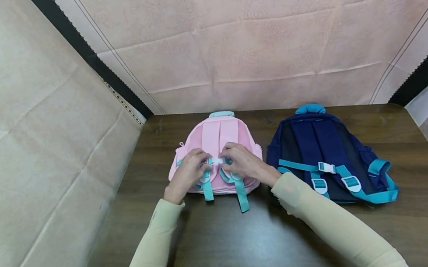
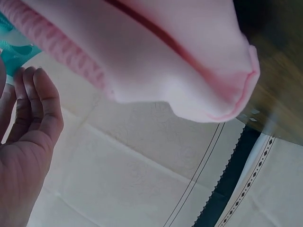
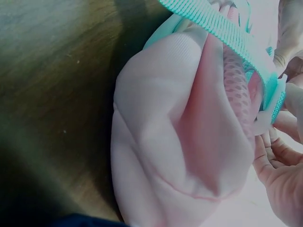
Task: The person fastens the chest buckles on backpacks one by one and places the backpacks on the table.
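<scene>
A small pink backpack point(image 1: 219, 133) lies in the head view with its shoulder-strap side up and its light blue top handle point(image 1: 221, 114) at the far end. Across its middle runs a turquoise chest strap with a white buckle point(image 1: 217, 161). My left hand point(image 1: 188, 171) pinches the strap at the buckle's left end, thumb and fingertips close together. From the other side my right hand point(image 1: 244, 160) pinches the buckle's right end. Turquoise strap tails point(image 1: 242, 195) hang over the bag's near edge. In the right wrist view a turquoise strap point(image 3: 218, 28) crosses the pink fabric.
Close on the right lies a navy backpack point(image 1: 317, 139) with turquoise straps, white buckles and a blue handle point(image 1: 310, 108). Both bags rest on a dark wooden table point(image 1: 227, 246). Pale cloth hangings point(image 1: 251, 41) stand behind the table and at its sides.
</scene>
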A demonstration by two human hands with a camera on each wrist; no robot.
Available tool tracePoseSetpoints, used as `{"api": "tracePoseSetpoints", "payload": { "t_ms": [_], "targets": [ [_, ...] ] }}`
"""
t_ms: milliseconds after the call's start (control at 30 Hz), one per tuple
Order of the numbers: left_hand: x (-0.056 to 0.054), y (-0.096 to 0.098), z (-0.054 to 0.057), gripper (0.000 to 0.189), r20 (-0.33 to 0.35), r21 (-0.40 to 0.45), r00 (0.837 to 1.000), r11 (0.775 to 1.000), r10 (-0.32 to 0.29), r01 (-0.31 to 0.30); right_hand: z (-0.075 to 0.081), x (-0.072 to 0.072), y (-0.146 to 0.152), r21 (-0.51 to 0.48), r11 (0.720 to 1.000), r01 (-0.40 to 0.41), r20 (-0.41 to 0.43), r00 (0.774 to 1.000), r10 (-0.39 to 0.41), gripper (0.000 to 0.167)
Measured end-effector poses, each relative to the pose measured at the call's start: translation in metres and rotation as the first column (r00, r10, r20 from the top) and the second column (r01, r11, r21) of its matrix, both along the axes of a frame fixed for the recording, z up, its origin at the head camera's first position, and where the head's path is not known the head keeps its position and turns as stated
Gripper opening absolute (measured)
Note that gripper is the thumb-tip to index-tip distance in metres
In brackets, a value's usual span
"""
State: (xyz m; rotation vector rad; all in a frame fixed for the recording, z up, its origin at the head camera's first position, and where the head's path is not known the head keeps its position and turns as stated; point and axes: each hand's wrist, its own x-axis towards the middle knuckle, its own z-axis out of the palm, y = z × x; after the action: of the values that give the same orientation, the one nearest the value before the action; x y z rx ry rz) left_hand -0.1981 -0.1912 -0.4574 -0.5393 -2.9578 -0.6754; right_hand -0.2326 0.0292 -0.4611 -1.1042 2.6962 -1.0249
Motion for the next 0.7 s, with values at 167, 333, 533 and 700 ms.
{"api": "tracePoseSetpoints", "payload": {
  "t_ms": [167,333,533,700],
  "targets": [
    [0.0002,0.0038,-0.0023,0.028,-0.045,0.009,0.999,1.000,-0.002,0.003,0.0012,-0.0008,0.0004,-0.002,1.000,0.000,-0.017,1.000,0.000,0.029],
    [0.0001,0.0066,-0.0045,0.025,-0.094,0.008,0.995,1.000,-0.017,0.018,0.0019,-0.0013,0.0000,-0.004,1.000,-0.005,-0.022,1.000,0.005,0.028],
    [-0.0003,0.0073,-0.0041,0.024,-0.095,-0.008,0.995,1.000,-0.023,0.022,-0.0005,-0.0018,-0.0013,-0.002,1.000,0.000,-0.003,1.000,0.000,0.028],
    [0.0008,0.0068,-0.0025,0.031,-0.034,-0.024,0.999,1.000,-0.016,0.016,-0.0060,-0.0011,-0.0013,0.002,1.000,0.007,0.001,1.000,-0.007,0.031]
  ]
}}
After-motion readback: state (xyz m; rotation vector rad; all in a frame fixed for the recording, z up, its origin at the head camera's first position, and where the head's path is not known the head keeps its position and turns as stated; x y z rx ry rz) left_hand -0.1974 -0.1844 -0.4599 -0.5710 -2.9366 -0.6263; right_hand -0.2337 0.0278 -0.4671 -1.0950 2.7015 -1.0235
